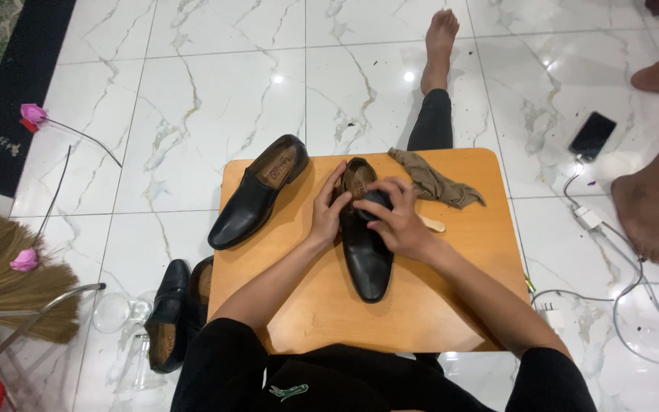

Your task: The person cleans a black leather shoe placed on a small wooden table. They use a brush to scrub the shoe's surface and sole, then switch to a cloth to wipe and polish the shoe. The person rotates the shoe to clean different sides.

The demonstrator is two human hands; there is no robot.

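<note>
— While both hands meet at the frame's middle, what are they on?
— A black leather shoe [365, 255] on the wooden tabletop [459, 290]. The left hand [328, 210] has its grip clasped on the shoe's side; the right hand [394, 221] presses a dark pad onto its upper.
— Anything nearby?
— A second black shoe [257, 191] just left, and a brown cloth [432, 181] toward the upper right.

The small orange-brown wooden surface [436, 305] carries two black leather slip-on shoes: one [257, 191] at its far left corner, one [365, 255] mid-surface. A crumpled brown cloth [432, 181] lies by the far edge, a pale wooden stick [432, 223] just beside it.
</note>
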